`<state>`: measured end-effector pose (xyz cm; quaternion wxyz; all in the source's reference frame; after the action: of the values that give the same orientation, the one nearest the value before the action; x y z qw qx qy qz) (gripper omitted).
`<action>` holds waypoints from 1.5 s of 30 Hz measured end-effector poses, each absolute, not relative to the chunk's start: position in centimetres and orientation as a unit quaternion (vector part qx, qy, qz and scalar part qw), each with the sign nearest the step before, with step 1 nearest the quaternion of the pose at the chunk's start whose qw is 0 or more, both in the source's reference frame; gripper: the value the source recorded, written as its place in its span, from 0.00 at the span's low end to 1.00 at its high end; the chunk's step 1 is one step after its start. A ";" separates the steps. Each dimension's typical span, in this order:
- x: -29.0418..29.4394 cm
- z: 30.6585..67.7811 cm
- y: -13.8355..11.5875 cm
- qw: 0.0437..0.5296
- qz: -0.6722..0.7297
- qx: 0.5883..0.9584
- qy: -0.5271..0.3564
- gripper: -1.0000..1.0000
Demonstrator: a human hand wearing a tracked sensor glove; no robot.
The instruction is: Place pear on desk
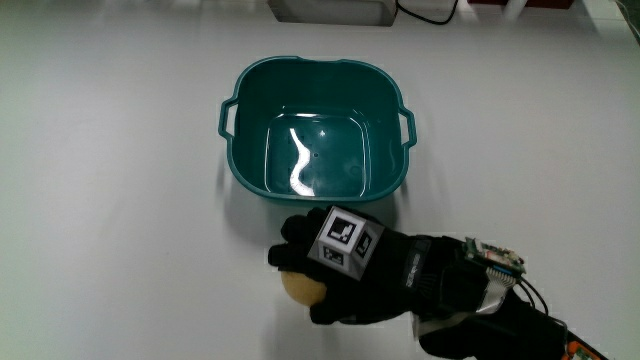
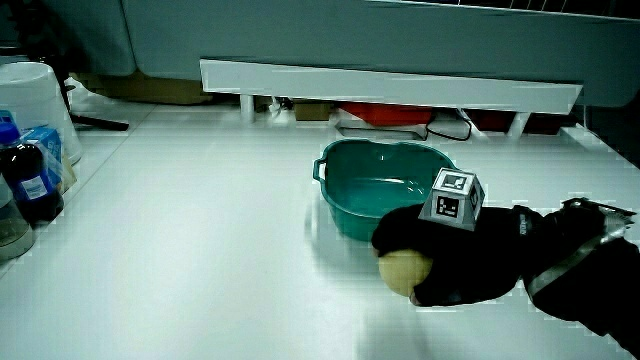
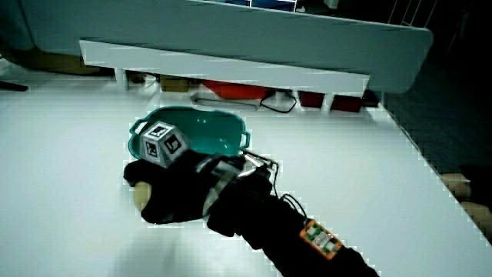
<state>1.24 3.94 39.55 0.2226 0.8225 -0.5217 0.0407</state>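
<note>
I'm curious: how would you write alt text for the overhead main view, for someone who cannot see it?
A black-gloved hand, with a small patterned cube on its back, grips a yellowish pear on or just above a white table. The pear is beside a teal plastic basin, nearer to the person than the basin, which holds no objects.

Light falls from above and leaves the white table (image 1: 110,180) bright and nearly washed out in the main view. A curved white streak of glare lies on the floor of the teal basin (image 1: 300,165), and the basin throws only a soft, short shadow onto the table on the side nearer the person. In both side views the table glows pale while the low partition (image 2: 390,85) and the space above it sit dim. The black gloved hand (image 1: 350,270) reads as a dark mass with little surface detail, and its outline looks jagged in a side view (image 3: 181,192).
</note>
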 end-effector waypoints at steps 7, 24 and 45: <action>0.1 41.3 5.9 0.236 0.026 0.808 -0.540 0.50; -0.5 43.0 7.1 0.248 0.006 0.802 -0.543 0.50; -0.3 45.3 7.0 0.297 0.011 0.797 -0.526 0.28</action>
<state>-0.31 7.00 45.25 0.2965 0.7968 -0.5264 0.0110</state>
